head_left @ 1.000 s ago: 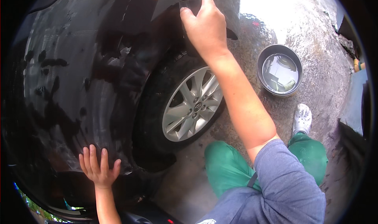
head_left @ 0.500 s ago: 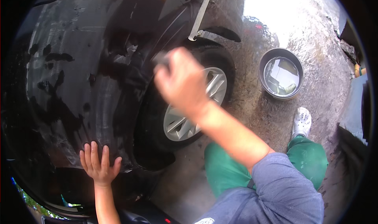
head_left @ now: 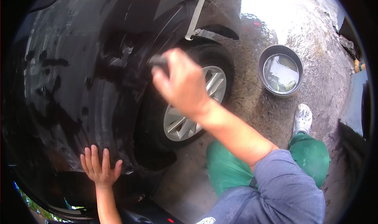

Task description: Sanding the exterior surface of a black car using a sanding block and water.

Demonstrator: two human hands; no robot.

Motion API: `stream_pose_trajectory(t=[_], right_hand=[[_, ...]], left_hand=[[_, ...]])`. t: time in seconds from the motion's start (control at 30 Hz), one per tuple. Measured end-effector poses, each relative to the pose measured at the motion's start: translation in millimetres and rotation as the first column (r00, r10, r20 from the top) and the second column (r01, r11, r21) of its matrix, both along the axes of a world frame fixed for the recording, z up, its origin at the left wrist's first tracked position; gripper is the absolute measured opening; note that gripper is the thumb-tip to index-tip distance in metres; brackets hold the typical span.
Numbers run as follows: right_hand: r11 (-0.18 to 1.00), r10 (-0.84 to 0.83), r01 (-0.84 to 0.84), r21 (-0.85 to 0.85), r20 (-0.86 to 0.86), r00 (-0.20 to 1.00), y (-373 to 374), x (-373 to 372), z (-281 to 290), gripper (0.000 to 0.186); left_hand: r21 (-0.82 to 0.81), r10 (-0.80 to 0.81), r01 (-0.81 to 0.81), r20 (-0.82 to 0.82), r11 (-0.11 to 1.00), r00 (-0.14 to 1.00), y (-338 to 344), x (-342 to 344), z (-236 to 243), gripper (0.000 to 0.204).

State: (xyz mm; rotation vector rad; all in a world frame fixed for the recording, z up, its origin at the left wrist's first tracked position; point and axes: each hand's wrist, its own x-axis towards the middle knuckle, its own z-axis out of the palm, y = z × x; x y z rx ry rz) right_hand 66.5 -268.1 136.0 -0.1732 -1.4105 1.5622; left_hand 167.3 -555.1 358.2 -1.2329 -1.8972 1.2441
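Observation:
My left hand (head_left: 100,167) lies flat on the lower part of a dark car's body panel (head_left: 75,90), fingers spread and pointing away from me. Over the wheel arch, my right hand (head_left: 183,84) grips a small dark grey block (head_left: 158,60). Motion blurs the block, and my fingers partly cover it, so its exact kind is unclear. It is against or just above the panel. Wet streaks, dull patches and dark blotches mark the paint. Behind my right forearm shows the silver-spoked wheel (head_left: 179,129), partly hidden.
A dark round bucket (head_left: 263,76) of cloudy water, with something pale in it, stands on the wet concrete floor (head_left: 252,110). A pale strip (head_left: 197,13) hangs along the bodywork above the tyre. My foot in a white clog (head_left: 302,119) is just below the bucket.
My right hand stays over the wheel arch with the block, shifted only slightly and less blurred. My left hand keeps its place on the panel. The whole view has shifted a little.

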Motion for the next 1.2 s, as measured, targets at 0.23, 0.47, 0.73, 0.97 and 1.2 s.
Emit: stream_pose_trajectory(t=[0.23, 0.47, 0.73, 0.97, 1.2], right_hand=[[0.958, -0.026, 0.092, -0.272, 0.235, 0.972, 74, -45, -9, 0.035], [0.949, -0.015, 0.116, -0.294, 0.325, 0.945, 88, -56, -9, 0.034], [0.915, 0.078, 0.028, -0.402, 0.244, 0.967, 65, -44, -9, 0.033], [0.914, 0.113, 0.002, -0.405, 0.259, 0.959, 64, -43, -10, 0.035], [0.926, 0.061, 0.068, -0.371, 0.325, 0.944, 92, -63, -16, 0.034]], left_hand=[[-0.011, -0.013, 0.013, 0.009, 1.0, 1.0, 7, 0, -3, 0.055], [-0.007, -0.013, 0.013, 0.02, 1.0, 1.0, 7, 0, -2, 0.054], [-0.009, 0.0, 0.0, 0.018, 1.0, 1.0, 5, 1, -1, 0.053], [-0.015, 0.006, -0.006, 0.015, 1.0, 1.0, 5, 2, 0, 0.053], [-0.02, 0.015, -0.015, 0.011, 1.0, 1.0, 4, 2, 0, 0.054]])
